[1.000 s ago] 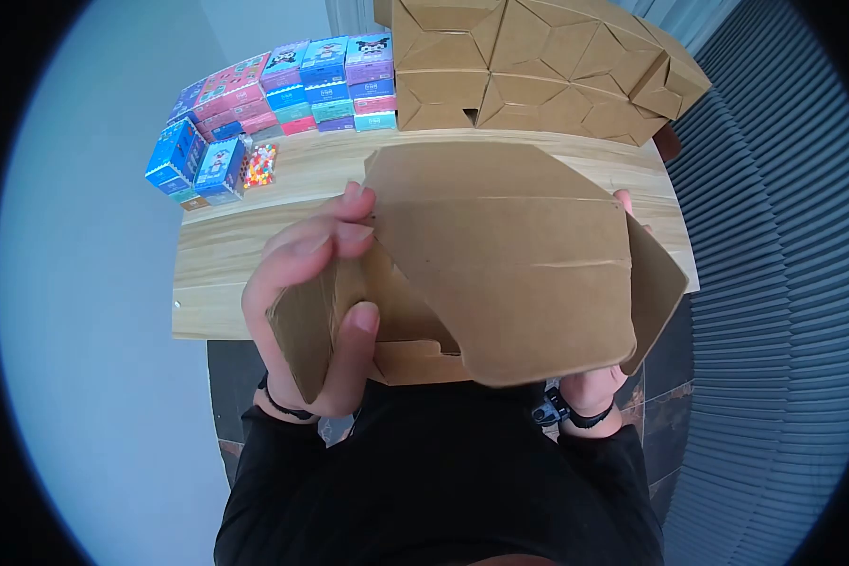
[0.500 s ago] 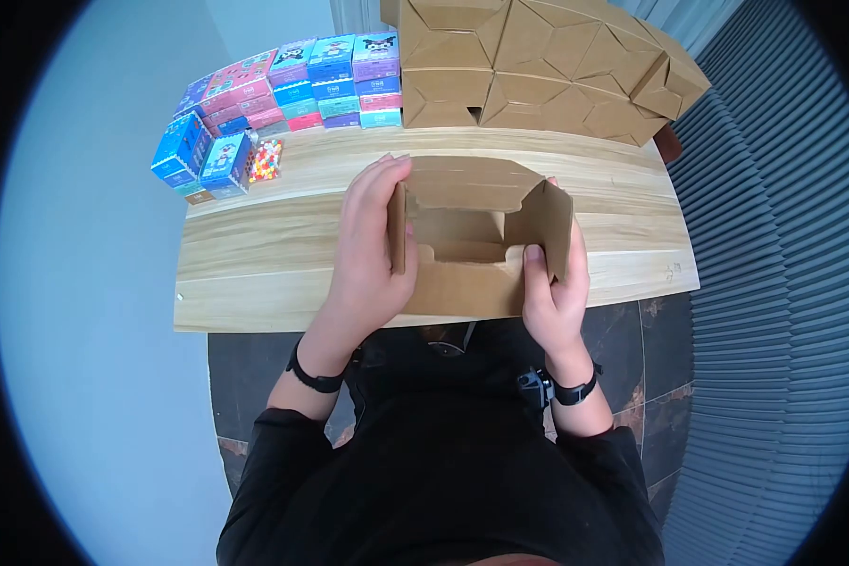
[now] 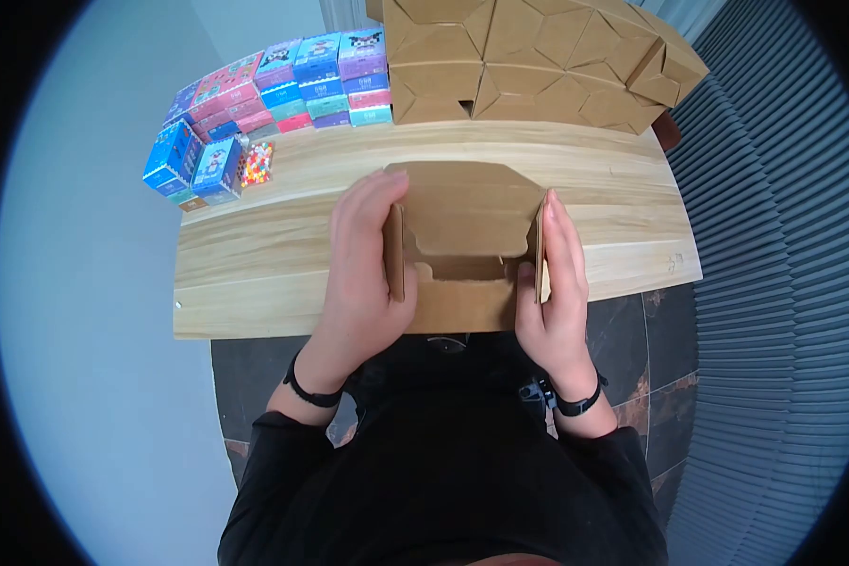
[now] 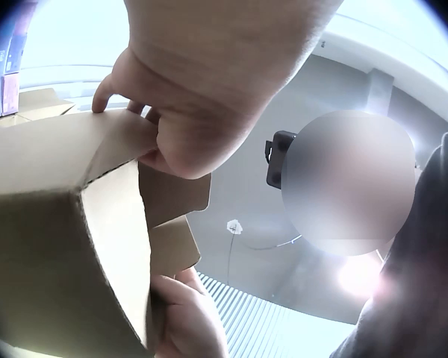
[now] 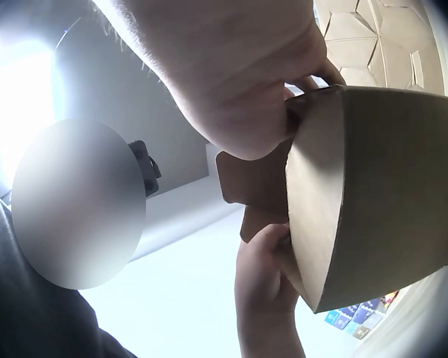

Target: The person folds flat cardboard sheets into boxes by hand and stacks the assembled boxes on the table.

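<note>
An open cardboard box stands between the two hands at the front of the table, its back flap raised. On its left side the left hand grips the side flap, fingers outside and thumb at the inner edge. The right hand holds the right side flap the same way, thumb inside. In the left wrist view the box fills the lower left, with the left hand at its upper edge. The right wrist view has the box below the right hand.
Colourful small boxes are stacked at the back left of the wooden table, beside a bag of coloured beads. Folded cardboard boxes form a wall at the back right. A grey ribbed curtain hangs on the right.
The box, earlier raised close to the head camera and tilted, is lower and upright between the hands. Its right side flap has swung to stand straighter, and the right hand's fingers have straightened along it.
</note>
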`<state>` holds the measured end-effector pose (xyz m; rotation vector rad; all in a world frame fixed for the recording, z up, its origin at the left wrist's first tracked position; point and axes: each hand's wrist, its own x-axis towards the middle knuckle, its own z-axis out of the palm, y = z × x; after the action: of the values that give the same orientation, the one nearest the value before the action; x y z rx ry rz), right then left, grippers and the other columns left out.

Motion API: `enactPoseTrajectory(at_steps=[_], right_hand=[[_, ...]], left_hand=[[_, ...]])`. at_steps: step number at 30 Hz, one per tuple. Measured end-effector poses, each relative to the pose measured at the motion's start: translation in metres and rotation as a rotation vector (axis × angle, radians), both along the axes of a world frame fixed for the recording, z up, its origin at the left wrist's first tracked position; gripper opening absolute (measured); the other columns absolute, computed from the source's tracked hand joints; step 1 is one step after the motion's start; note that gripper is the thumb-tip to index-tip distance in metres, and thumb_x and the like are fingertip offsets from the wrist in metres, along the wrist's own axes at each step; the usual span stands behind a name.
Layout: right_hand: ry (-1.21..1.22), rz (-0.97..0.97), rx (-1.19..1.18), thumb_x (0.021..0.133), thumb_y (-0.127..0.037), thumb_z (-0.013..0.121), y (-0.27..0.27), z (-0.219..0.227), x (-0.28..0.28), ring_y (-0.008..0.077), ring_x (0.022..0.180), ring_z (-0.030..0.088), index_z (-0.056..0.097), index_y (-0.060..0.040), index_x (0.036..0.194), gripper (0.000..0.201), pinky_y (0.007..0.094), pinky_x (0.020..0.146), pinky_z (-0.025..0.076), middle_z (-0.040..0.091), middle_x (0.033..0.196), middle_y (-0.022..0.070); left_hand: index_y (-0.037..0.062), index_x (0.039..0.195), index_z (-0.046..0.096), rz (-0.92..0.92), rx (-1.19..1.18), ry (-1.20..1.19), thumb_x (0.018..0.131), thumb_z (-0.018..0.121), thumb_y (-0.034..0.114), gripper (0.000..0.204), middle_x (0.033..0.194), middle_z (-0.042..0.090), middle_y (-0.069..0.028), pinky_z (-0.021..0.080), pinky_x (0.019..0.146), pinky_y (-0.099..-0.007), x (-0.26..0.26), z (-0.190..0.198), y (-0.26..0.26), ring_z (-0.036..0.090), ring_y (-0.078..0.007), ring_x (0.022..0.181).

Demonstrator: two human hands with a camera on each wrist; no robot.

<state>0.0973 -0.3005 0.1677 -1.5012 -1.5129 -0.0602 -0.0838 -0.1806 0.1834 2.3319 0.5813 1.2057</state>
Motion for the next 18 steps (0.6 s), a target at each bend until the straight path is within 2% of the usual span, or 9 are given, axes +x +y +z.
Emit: enactPoseTrajectory(at_steps=[5,8,10,11,13,14,16,17,18], right_hand=[[0.037,0.021,0.039,0.079,0.016,0.045,0.009,0.000,0.008,0.0425,0.137,0.038,0.039,0.0049,0.143,0.066,0.0423,0.112,0.033,0.037,0.146,0.0296],[0.031,0.000,0.033,0.080,0.016,0.046,0.016,-0.001,0.018,0.0410,0.137,0.039,0.039,0.0040,0.143,0.065,0.0416,0.112,0.032,0.039,0.146,0.0280],[0.016,-0.023,0.041,0.080,0.016,0.045,0.023,-0.002,0.025,0.0398,0.137,0.039,0.039,0.0035,0.144,0.065,0.0410,0.113,0.032,0.040,0.146,0.0269],[0.083,-0.034,0.038,0.081,0.015,0.044,0.026,-0.002,0.027,0.0387,0.138,0.039,0.039,0.0032,0.144,0.065,0.0402,0.113,0.031,0.040,0.146,0.0260],[0.133,-0.058,0.037,0.082,0.015,0.043,0.028,-0.003,0.030,0.0359,0.139,0.039,0.039,0.0020,0.145,0.064,0.0384,0.114,0.030,0.041,0.147,0.0236],[0.127,-0.049,0.039,0.082,0.015,0.043,0.028,-0.005,0.032,0.0359,0.139,0.039,0.039,0.0020,0.145,0.064,0.0384,0.114,0.030,0.041,0.147,0.0236],[0.132,-0.065,0.051,0.082,0.015,0.043,0.025,-0.010,0.035,0.0355,0.139,0.039,0.039,0.0020,0.145,0.064,0.0380,0.114,0.030,0.042,0.147,0.0230],[0.199,-0.051,0.044,0.084,0.013,0.043,0.023,-0.017,0.037,0.0334,0.139,0.039,0.038,0.0040,0.144,0.062,0.0385,0.114,0.029,0.042,0.147,0.0224],[0.196,-0.038,0.041,0.084,0.013,0.043,0.019,-0.021,0.036,0.0334,0.139,0.039,0.038,0.0040,0.144,0.062,0.0385,0.114,0.029,0.042,0.147,0.0224]], left_hand=[[0.0017,0.140,0.038,0.020,-0.008,-0.035,0.075,0.048,-0.013,0.067,0.139,0.043,-0.0165,0.030,0.113,-0.0413,0.007,-0.001,0.005,0.039,-0.0315,0.134],[0.0032,0.143,0.035,-0.004,-0.085,-0.088,0.076,0.054,-0.010,0.071,0.144,0.039,-0.0153,0.027,0.114,-0.0426,0.011,-0.008,0.010,0.035,-0.0299,0.138],[0.0056,0.148,0.030,-0.191,-0.175,-0.189,0.088,0.057,0.009,0.067,0.152,0.031,-0.0128,0.023,0.115,-0.0435,0.013,-0.009,0.017,0.028,-0.0281,0.142],[0.0056,0.148,0.030,-0.189,-0.175,-0.191,0.088,0.057,0.009,0.067,0.152,0.031,-0.0128,0.023,0.115,-0.0435,0.016,-0.014,0.022,0.028,-0.0281,0.142],[0.0045,0.150,0.028,-0.442,-0.545,-0.571,0.085,0.065,0.018,0.076,0.155,0.027,-0.0132,0.019,0.118,-0.0434,0.024,-0.038,0.034,0.020,-0.0286,0.146],[0.0045,0.150,0.028,-0.436,-0.538,-0.578,0.085,0.065,0.018,0.076,0.155,0.027,-0.0132,0.019,0.118,-0.0434,0.026,-0.052,0.038,0.020,-0.0286,0.146],[0.0069,0.151,0.027,-0.347,-0.722,-0.628,0.102,0.037,0.044,0.063,0.157,0.028,-0.0097,0.022,0.116,-0.0415,0.028,-0.086,0.051,0.027,-0.0243,0.143],[0.0069,0.151,0.027,-0.338,-0.719,-0.635,0.102,0.037,0.044,0.063,0.157,0.028,-0.0097,0.022,0.116,-0.0415,0.030,-0.107,0.061,0.027,-0.0243,0.143],[0.0054,0.150,0.028,-0.236,-0.985,-0.526,0.103,0.034,0.047,0.064,0.155,0.029,-0.0108,0.021,0.116,-0.0410,0.033,-0.130,0.073,0.025,-0.0232,0.144]])
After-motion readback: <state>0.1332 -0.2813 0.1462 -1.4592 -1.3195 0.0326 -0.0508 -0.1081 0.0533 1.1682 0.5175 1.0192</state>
